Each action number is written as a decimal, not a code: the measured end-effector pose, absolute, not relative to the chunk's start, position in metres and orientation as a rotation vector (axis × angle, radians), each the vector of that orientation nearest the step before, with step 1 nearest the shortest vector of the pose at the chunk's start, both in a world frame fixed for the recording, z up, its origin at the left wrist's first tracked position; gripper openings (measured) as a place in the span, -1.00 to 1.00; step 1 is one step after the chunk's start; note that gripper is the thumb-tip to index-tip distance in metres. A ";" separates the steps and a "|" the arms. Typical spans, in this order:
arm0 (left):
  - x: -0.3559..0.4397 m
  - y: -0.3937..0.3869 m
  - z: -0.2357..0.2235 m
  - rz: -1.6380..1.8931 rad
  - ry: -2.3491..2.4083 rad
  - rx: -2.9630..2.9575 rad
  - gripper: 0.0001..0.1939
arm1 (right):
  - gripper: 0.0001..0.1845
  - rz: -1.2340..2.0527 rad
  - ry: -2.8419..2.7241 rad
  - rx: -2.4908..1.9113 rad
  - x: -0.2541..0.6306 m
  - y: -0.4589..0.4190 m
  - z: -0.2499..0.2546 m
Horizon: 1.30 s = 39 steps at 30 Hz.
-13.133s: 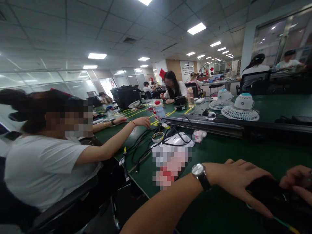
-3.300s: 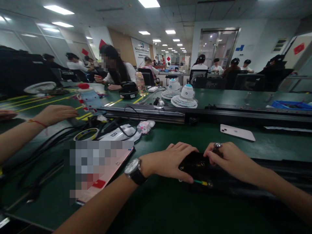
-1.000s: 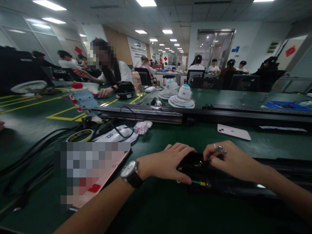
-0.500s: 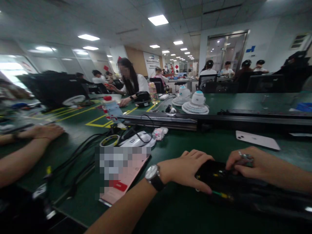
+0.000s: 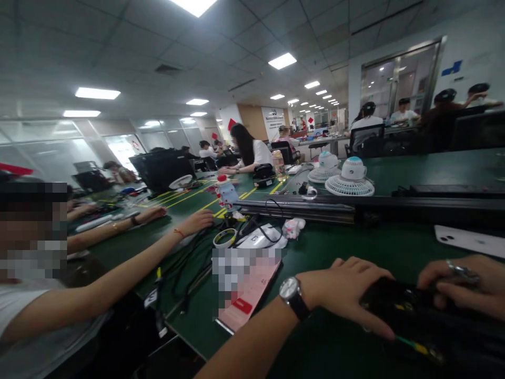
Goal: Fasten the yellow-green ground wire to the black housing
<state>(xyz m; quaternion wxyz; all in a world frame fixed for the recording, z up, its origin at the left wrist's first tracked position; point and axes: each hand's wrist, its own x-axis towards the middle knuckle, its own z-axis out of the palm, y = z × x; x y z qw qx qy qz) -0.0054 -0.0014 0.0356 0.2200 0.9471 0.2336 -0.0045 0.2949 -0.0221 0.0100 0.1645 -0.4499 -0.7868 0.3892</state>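
At the lower right lies a dark black object (image 5: 389,297), possibly a casing; its kind is too dim to tell. My left hand (image 5: 351,295), with a watch (image 5: 290,289) on the wrist, spans its left end, thumb on the near edge and fingers on the far one. Over its top is my right hand (image 5: 469,279), wearing a silver ring, its fingers curled and pinched together; what is between them is hidden. A thin green and yellow piece (image 5: 414,345) runs along the near side by my left thumb.
A phone with a lit pink screen (image 5: 252,295) lies left of my forearm, a pale phone (image 5: 473,241) beyond my right hand. Cables, a tape roll (image 5: 224,238), metal rails (image 5: 300,210) and two white fans (image 5: 350,179) stand farther off. A co-worker's arm (image 5: 130,273) reaches in from the left.
My view has swung left, so the table's things and both hands appear farther right. More of the co-worker at the left shows. Both hands keep their places on the black object.
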 end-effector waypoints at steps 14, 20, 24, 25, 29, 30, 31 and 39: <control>0.003 0.013 0.044 0.029 0.664 2.610 -0.16 | -0.77 1.047 -1.920 -1.260 0.278 -0.027 0.047; 0.004 0.014 0.045 0.016 0.667 2.621 -0.17 | -0.78 1.116 -1.853 -1.198 0.273 -0.031 0.049; 0.003 0.015 0.044 0.027 0.664 2.625 -0.16 | -0.70 1.001 -1.931 -1.224 0.265 -0.038 0.049; 0.003 0.015 0.043 0.030 0.664 2.625 -0.15 | -0.68 0.956 -1.947 -1.228 0.263 -0.039 0.049; 0.003 0.015 0.043 0.023 0.664 2.633 -0.17 | -0.68 0.822 -1.942 -1.234 0.258 -0.044 0.047; 0.003 0.015 0.043 0.023 0.662 2.635 -0.16 | -0.67 0.794 -1.940 -1.234 0.258 -0.044 0.046; 0.003 0.015 0.043 0.026 0.660 2.635 -0.16 | -0.66 0.769 -1.941 -1.236 0.257 -0.044 0.045; 0.003 0.013 0.044 0.025 0.663 2.632 -0.18 | -0.58 0.688 -1.974 -1.241 0.256 -0.043 0.037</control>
